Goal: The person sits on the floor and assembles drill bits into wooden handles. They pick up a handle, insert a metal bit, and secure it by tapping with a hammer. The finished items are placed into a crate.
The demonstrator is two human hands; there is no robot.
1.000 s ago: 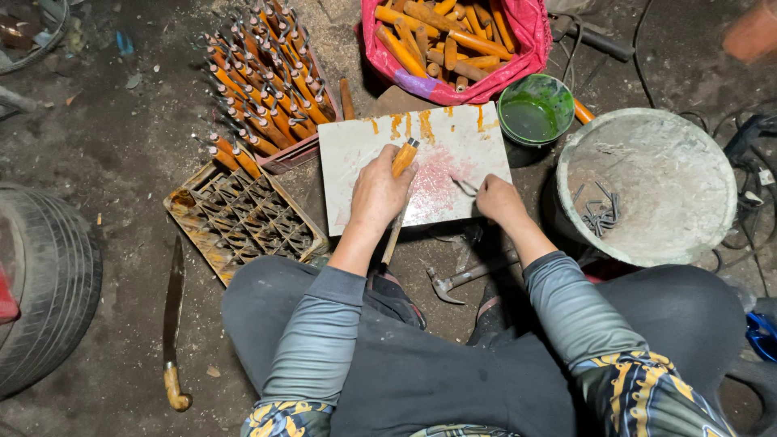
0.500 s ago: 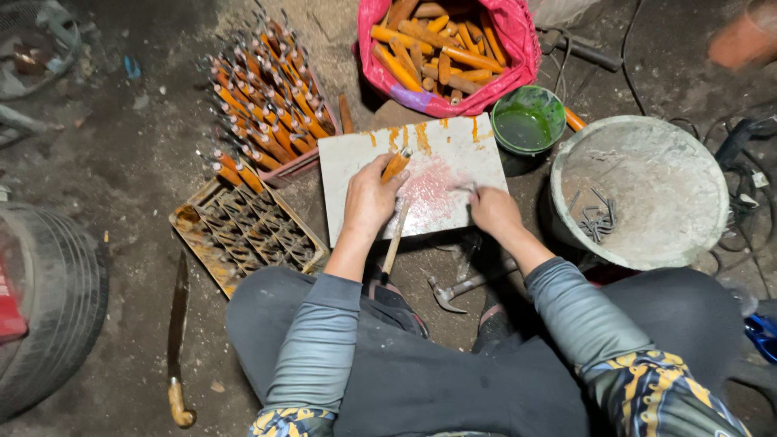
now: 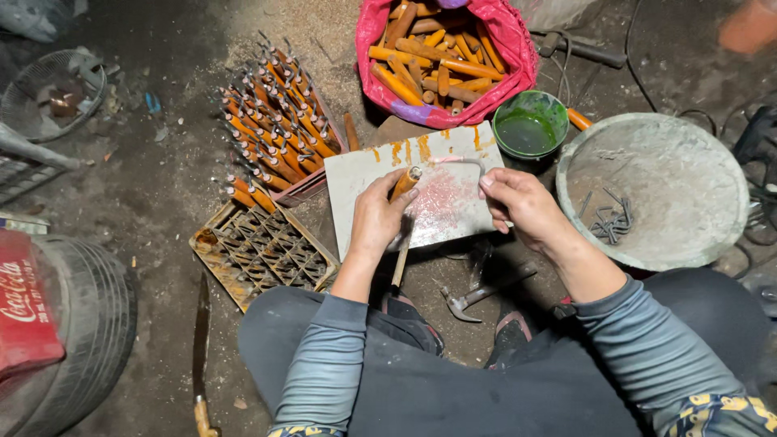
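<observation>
Head view, looking down on a seated person at work over a pale slab (image 3: pixel 364 174) laid on the ground. The slab is taken as landmark for all positions below.

The left hand (image 3: pixel 376 218) is closed around a wooden handle (image 3: pixel 403 184), held upright over the near-left part of the slab; its orange top shows above the fingers and a plain wooden shaft (image 3: pixel 399 263) is seen below the palm. The long axis of the handle runs from the slab's middle back toward the person's knees.

The right hand (image 3: pixel 522 202) is held over the slab's right edge, fingers pinched on 1 end of a thin pinkish curved rod (image 3: pixel 453 160). The rod arcs leftward from that pinch and ends just beside the handle's top; contact cannot be confirmed. The handle thus lies to the left of the right-hand grip, and the left hand is much the nearer to it.

Beyond the slab, a pink bag (image 3: pixel 506 44) of orange handles is seen. At its far-right corner stands a green cup (image 3: pixel 530 125); right of that, a grey basin (image 3: pixel 647 186) holding bent nails. Left of the slab, a crate (image 3: pixel 259 251) and rows of finished tools (image 3: pixel 275 121) are set. A hammer (image 3: pixel 477 293) lies on the ground at the near edge.
</observation>
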